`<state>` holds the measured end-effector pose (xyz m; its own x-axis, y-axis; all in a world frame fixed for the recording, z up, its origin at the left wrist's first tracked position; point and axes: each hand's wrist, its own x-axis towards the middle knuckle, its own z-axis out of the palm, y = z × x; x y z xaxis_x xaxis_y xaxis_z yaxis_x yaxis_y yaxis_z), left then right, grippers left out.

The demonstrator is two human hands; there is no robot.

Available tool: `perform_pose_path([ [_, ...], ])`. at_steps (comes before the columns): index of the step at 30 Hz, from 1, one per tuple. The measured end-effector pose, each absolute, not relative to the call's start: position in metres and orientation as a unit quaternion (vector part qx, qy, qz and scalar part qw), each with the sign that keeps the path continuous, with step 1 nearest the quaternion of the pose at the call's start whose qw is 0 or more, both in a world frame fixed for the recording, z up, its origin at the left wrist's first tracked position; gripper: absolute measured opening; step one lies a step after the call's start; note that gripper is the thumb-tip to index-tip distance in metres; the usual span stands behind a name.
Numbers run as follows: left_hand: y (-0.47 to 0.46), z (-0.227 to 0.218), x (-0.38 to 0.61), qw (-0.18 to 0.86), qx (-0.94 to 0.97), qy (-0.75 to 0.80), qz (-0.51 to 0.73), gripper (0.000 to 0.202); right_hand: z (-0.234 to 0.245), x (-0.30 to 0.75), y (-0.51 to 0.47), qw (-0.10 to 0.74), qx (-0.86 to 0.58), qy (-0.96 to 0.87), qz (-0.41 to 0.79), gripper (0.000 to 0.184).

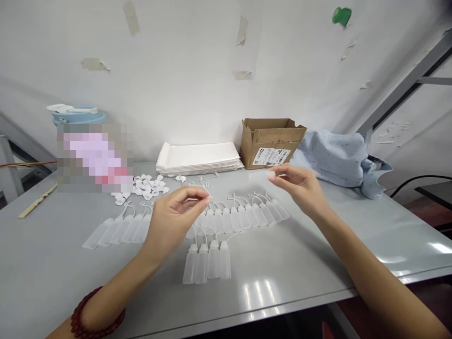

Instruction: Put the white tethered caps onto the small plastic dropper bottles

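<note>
Nearest to me is my left wrist with its red bead bracelet (pixel 93 313), the forearm running up over the grey table (pixel 318 263), which carries everything else. At the back, against the wall, stand an open cardboard box (pixel 270 141), a crumpled blue cloth (pixel 335 157) to its right and a flat stack of white bags (pixel 199 157) to its left. In front of those lie the squeeze bottles, all on their sides: a long row (pixel 243 216) across the middle, a shorter row (pixel 118 230) off to the left, and a group of four (pixel 207 261) closest to me. A scatter of white caps (pixel 148 185) sits behind the left row. My right hand (pixel 300 186) is raised above the long row, its fingertips closed on a small clear bottle (pixel 260 176) held level in the air. My left hand (pixel 173 214) is raised too, thumb and forefinger pinched on a thin white strand (pixel 196 199) (too fine for me to tell what hangs on it). The two hands are apart, with nothing between them. I judge the step in hand to be matching that fine piece to the bottle. Joining them would call for turning the bottle's mouth toward my left fingers and steadying both hands, because the strand is limp and the bottle is soft enough to dent under a hard squeeze.
</note>
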<state>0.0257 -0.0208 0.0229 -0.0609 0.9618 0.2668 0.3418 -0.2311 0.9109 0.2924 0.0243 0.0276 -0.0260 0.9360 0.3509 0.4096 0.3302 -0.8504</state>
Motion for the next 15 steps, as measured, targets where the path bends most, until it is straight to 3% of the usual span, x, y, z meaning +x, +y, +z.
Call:
perform_pose_path([
  [7,-0.027,0.022,0.036,0.333,0.632,0.491,0.499,0.002,0.018,0.262,0.004,0.431,-0.411,-0.600,0.534,0.019],
  [15,-0.035,0.019,0.044,0.379,0.621,0.465,0.505,0.002,0.017,0.232,-0.020,0.327,-0.302,-0.626,0.640,0.022],
])
